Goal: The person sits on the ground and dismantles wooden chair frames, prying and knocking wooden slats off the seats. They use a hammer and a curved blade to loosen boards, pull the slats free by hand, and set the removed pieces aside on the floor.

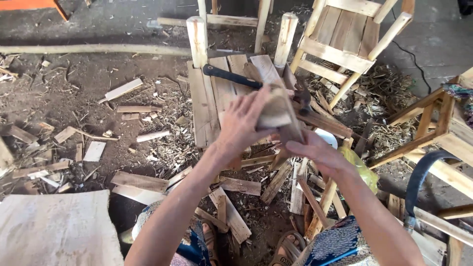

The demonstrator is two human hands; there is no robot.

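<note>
My left hand (242, 123) grips the upper part of a flat piece of wood (277, 114), held up in front of me. My right hand (315, 151) holds the same piece from below, at its lower right end. Just behind the piece, a hatchet with a black handle (230, 77) lies on the slatted seat of a low wooden chair (206, 106). My sandalled feet (290, 249) show at the bottom among offcuts.
Wood offcuts (140, 181) and shavings cover the dirt floor. A finished wooden chair (345, 47) stands at the back right, another frame (443, 128) at the right edge. A large pale board (56, 229) lies at the bottom left. A long pole (88, 49) runs across the back.
</note>
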